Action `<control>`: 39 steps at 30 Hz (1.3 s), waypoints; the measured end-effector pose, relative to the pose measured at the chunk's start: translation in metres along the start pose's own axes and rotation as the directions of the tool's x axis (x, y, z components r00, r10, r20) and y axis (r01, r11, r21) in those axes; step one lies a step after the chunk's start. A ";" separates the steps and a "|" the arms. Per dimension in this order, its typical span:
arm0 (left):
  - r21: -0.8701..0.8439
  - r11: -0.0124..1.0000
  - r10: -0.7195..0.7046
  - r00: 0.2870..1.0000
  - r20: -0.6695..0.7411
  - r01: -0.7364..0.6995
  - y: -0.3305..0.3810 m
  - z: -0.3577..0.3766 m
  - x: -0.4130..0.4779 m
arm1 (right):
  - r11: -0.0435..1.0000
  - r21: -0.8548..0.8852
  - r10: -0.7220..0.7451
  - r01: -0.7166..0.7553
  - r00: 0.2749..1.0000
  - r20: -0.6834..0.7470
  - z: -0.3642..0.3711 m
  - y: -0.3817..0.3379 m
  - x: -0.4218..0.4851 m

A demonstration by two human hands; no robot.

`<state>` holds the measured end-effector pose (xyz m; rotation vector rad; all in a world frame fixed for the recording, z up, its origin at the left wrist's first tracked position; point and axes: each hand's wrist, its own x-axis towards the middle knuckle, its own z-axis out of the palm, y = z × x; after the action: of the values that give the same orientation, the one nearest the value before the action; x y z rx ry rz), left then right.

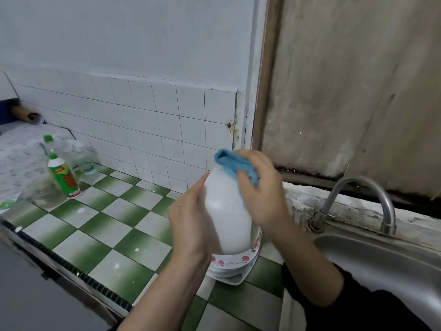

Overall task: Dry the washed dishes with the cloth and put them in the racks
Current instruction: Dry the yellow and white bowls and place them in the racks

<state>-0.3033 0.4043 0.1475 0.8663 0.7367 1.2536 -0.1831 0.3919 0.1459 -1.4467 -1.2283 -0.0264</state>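
A white plate (225, 211) is held on edge above the counter, its back toward me. My left hand (191, 223) grips its left rim. My right hand (261, 187) holds a blue cloth (230, 163) against the plate's upper right rim, the cloth folded over the top edge. Directly below stands a stack of white dishes with a red flower pattern (235, 260) on the counter beside the sink. No rack is in view.
The green-and-white checked counter (100, 235) runs left, with a green-capped detergent bottle (63, 175), clear plastic bottles (78, 154) and a glass jar (45, 194) at its far left. A steel sink (381, 259) with a curved tap (358, 204) lies right.
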 end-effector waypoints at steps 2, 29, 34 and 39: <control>-0.087 0.994 -0.066 0.998 0.004 0.066 0.001 0.000 0.007 | 0.950 -0.139 -0.280 0.278 0.960 0.003 0.013 -0.008 -0.023; -0.270 0.950 -0.172 0.985 -0.030 0.158 0.008 -0.008 0.015 | 0.982 0.138 -0.086 0.130 0.954 -0.286 0.020 0.001 -0.043; -0.321 0.904 -0.295 0.955 0.010 0.283 0.016 -0.012 0.022 | 0.902 0.025 -0.403 0.430 0.863 -0.306 0.032 0.011 -0.065; -0.310 0.888 -0.349 0.937 0.023 0.339 0.012 -0.019 0.021 | 0.902 0.415 0.052 0.115 0.927 -0.370 0.032 -0.001 -0.080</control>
<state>-0.3220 0.4288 0.1487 0.4334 0.6631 1.0282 -0.2387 0.3640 0.0865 -0.9751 -0.8719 -0.0478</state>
